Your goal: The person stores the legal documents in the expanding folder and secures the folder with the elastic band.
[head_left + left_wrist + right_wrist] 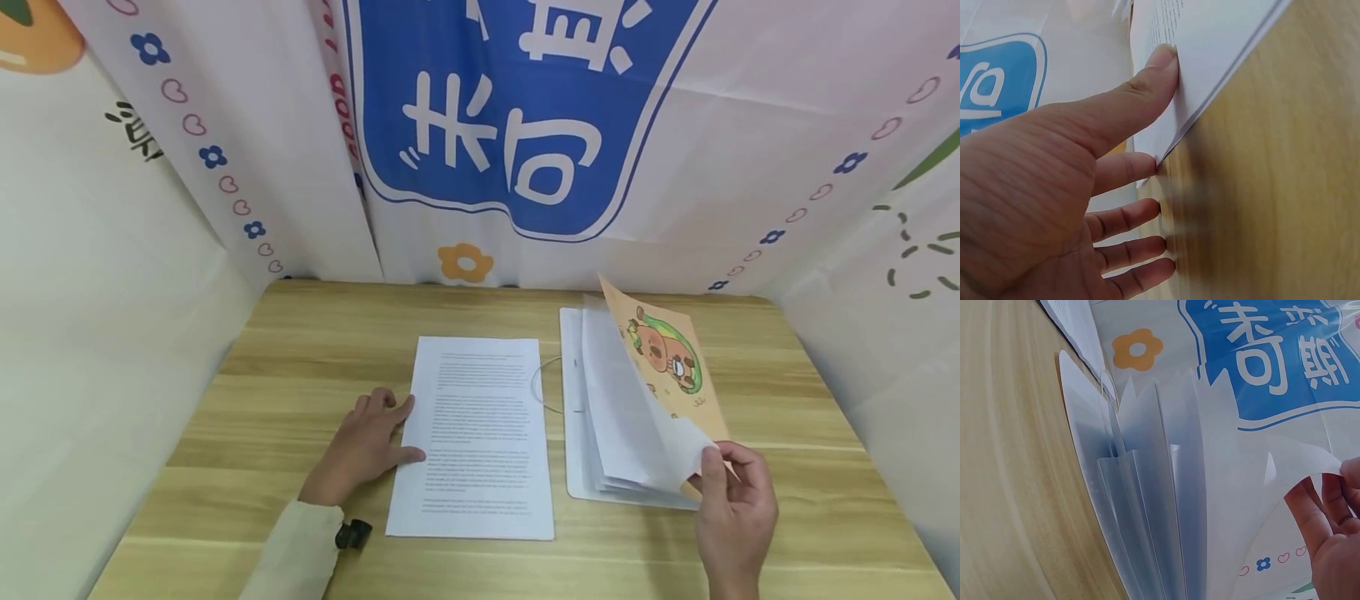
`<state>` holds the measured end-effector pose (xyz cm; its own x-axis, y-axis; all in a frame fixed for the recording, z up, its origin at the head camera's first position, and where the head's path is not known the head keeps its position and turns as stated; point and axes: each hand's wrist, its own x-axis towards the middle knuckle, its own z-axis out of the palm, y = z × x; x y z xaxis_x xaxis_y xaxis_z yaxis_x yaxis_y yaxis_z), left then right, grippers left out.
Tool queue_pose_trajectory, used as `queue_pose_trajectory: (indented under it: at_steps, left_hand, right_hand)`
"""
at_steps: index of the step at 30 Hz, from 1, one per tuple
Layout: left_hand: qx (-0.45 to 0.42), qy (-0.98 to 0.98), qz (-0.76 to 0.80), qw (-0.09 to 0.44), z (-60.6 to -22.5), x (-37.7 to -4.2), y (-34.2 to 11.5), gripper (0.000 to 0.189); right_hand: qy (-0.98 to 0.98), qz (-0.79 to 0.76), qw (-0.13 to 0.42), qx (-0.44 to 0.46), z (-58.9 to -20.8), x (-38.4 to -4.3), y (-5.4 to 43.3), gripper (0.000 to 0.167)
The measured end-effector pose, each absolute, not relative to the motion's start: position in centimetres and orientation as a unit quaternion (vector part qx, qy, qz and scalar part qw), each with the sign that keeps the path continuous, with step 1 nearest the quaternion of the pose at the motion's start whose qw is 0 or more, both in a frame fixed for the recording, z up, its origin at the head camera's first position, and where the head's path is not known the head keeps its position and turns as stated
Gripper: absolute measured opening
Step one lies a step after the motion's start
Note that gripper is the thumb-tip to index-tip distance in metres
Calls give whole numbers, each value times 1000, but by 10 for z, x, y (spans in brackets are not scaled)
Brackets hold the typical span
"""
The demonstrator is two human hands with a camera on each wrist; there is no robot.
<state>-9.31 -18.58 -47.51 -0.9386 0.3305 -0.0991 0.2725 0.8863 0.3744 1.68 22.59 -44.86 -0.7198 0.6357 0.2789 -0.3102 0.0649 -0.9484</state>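
Holding the orange cover point(678, 367) of the white folder point(572, 450) tilted up, your right hand point(738, 504) pinches its near right corner; the thumb lies on the pale inner face and the fingers point(1310, 519) close narrowly behind it; between cover and back, white leaves point(622, 417) stand fanned out, with loose gaps visible in the right wrist view. Your 2 hands work apart; your left hand point(367, 442) rests at the left edge of the printed paper point(480, 442), its fingers point(1132, 219) spread wide, with the thumb on the page, the index fingertip touching the edge and the other 3 just beside it.

The paper lies flat, text side up, on the tabletop point(300, 350), left of the folder; between the 2, a thin cord point(533, 385) loops from the folder toward the paper's right edge; behind, you face a white cloth point(660, 225) with a blue panel point(480, 175) and an orange flower point(448, 262).
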Motion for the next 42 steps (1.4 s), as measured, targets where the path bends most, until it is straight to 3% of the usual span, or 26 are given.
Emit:
queue_pose_trajectory:
  at_steps: [12, 25, 31, 37, 42]
  left_hand:
    - [123, 970, 201, 53, -481, -93, -183, 81]
    - [98, 944, 311, 57, -477, -89, -172, 39]
    - [78, 928, 358, 71, -481, -90, -171, 51]
    - [44, 881, 452, 135, -484, -95, -173, 78]
    - [44, 824, 536, 176, -488, -99, -178, 74]
  right_hand:
    - [-640, 672, 355, -118, -449, 17, 226, 10]
    - [-651, 657, 357, -130, -448, 18, 226, 5]
    - [-640, 668, 365, -107, -449, 19, 228, 7]
    - [-643, 665, 363, -111, -449, 20, 228, 7]
    - [-643, 666, 362, -114, -448, 19, 228, 7]
